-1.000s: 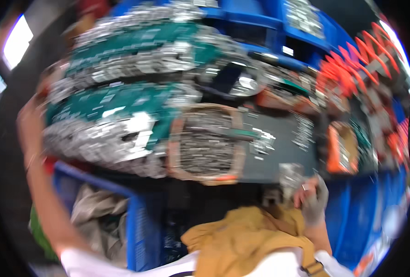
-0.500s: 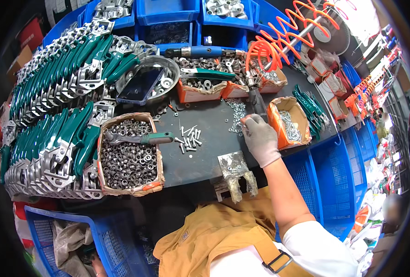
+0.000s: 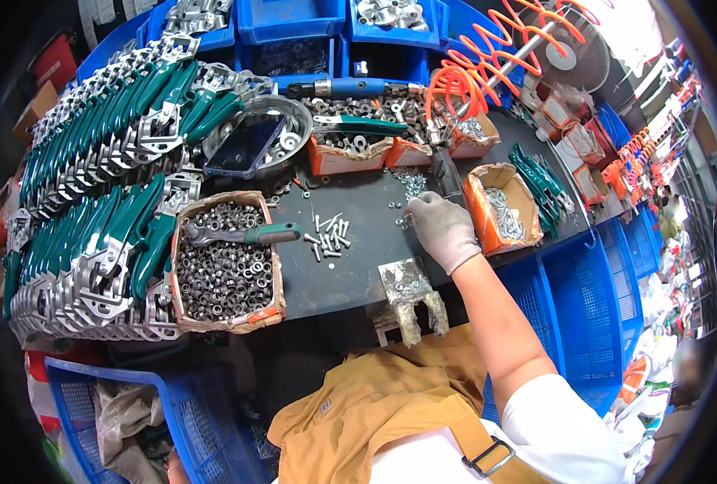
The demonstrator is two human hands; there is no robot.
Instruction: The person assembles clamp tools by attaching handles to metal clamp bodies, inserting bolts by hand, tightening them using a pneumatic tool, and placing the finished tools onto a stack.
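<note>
Apron: a mustard-yellow apron (image 3: pixel 375 411) fills the near edge, its strap crossing a white sleeve.
Metal fixture: a worn steel bracket (image 3: pixel 411 298) sits at the worktop's (image 3: pixel 358 266) near edge, just below the gloved hand.
Right hand: the right hand (image 3: pixel 443 230), in a grey glove, lies palm down on the dark worktop, fingers curled narrow and pinching at small parts; whether anything is held between them cannot be told.
Left hand: not in view.
Small screws: a loose scatter of screws (image 3: pixel 409 187) lies at the fingertips and just beyond, up and to the left of the hand; only the right hand is near.
Bolts: a separate cluster of bolts (image 3: pixel 326 238) lies well left of the hand, pointing every way.
Nut box: a cardboard box of nuts (image 3: pixel 225 270) further left, a green-handled tool (image 3: pixel 241 235) across it.
Screw box: an orange carton of screws (image 3: pixel 504 206) just right of the hand.
Far: blue bins (image 3: pixel 290 20) and a coiled orange hose (image 3: pixel 487 52).
</note>
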